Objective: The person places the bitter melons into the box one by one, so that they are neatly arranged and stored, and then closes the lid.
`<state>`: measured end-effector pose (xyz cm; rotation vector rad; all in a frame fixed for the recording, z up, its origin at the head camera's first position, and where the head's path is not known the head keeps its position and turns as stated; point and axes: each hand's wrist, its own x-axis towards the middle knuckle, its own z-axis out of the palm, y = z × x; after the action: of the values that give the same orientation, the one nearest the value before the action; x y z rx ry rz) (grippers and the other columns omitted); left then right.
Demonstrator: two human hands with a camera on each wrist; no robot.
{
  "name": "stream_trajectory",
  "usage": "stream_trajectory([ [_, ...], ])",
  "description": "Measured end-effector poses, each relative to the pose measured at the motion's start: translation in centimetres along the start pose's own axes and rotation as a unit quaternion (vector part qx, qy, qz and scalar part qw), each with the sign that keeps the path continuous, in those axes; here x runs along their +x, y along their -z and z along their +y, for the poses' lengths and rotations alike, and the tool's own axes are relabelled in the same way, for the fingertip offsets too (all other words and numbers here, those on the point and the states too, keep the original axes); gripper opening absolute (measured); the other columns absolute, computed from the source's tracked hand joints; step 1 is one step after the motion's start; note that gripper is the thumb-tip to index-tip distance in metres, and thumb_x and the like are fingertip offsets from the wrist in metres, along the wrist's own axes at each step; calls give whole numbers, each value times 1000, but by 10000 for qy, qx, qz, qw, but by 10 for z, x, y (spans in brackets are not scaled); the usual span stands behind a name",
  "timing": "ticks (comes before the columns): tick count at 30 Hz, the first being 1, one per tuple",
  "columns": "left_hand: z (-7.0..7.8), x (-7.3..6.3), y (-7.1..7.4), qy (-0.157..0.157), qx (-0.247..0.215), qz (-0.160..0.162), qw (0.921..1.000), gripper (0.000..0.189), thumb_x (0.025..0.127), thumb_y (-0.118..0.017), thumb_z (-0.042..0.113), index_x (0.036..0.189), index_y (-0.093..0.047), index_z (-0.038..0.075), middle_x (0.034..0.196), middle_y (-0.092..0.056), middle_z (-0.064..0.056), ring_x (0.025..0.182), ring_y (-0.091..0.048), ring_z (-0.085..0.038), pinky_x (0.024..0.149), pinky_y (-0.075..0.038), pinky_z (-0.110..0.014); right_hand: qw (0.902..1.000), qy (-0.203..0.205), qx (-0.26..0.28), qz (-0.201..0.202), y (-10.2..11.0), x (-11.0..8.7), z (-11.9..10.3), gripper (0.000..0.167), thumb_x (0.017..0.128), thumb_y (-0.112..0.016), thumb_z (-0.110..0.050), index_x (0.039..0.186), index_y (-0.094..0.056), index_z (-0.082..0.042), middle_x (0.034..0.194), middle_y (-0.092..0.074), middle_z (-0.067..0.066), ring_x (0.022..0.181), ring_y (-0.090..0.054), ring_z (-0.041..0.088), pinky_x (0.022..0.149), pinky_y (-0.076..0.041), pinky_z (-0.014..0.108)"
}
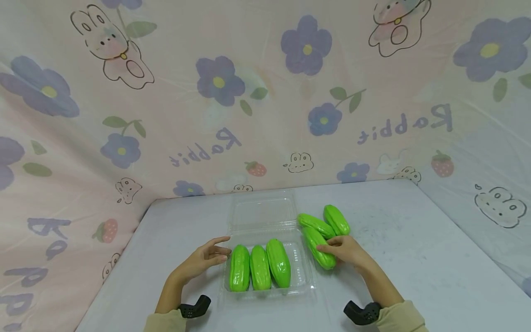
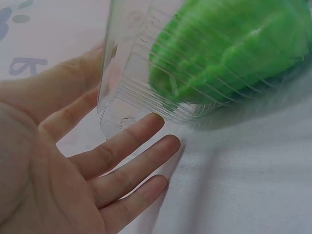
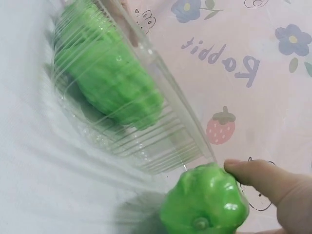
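Note:
A clear plastic clamshell box [image 1: 303, 265] lies unfolded, three glossy green cucumbers [image 1: 259, 267] side by side in its base. Beside its left wall is my left hand [image 1: 206, 256], fingers extended and holding nothing. The left wrist view shows those fingers [image 2: 131, 173] spread close to the ribbed outer wall, with a green cucumber [image 2: 219, 53] behind the plastic. To the right of the box, my right hand [image 1: 346, 250] grips another cucumber [image 1: 316, 244] between thumb and fingers. In the right wrist view the thumb lies on this cucumber [image 3: 204, 200], near the box's rim.
Two more cucumbers [image 1: 337, 220] lie just beyond the right hand, close against the held one. The transparent lid [image 1: 262, 214] stretches flat behind the base. A patterned cloth [image 1: 265, 115] hangs behind the white table [image 1: 406, 253].

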<state>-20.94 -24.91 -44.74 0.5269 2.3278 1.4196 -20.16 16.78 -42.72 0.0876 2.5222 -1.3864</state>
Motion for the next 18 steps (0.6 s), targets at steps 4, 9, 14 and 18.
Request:
stream_trajectory([
  [4,0,0,0,-26,4,5,10000,63,97,-57,26,151,-28,9,137,-52,-28,128,-52,-43,103,-47,-52,10000,36,55,-42,1,-1,-2,59,85,-72,-33,119,-59,13,113,-67,23,86,-63,15,69,-56,30],
  [9,-1,0,0,-24,37,18,10000,63,97,-57,26,151,-29,9,137,-53,-28,127,-52,-42,103,-47,-52,9999,48,121,-28,1,-1,0,60,86,-72,-33,121,-57,14,114,-66,24,86,-63,15,69,-57,30],
  [14,0,0,0,-14,56,13,10000,63,97,-57,26,151,-29,9,137,-53,-28,127,-52,-43,103,-47,-53,9999,20,168,8,3,-1,0,64,86,-71,-35,124,-54,14,118,-64,26,88,-64,16,70,-57,29],
  [18,1,0,0,-23,16,2,10000,63,97,-57,26,151,-29,9,137,-53,-28,127,-52,-43,102,-48,-53,9999,9,145,18,5,-3,-1,68,87,-70,-37,127,-52,15,122,-61,28,88,-64,17,71,-57,30],
])
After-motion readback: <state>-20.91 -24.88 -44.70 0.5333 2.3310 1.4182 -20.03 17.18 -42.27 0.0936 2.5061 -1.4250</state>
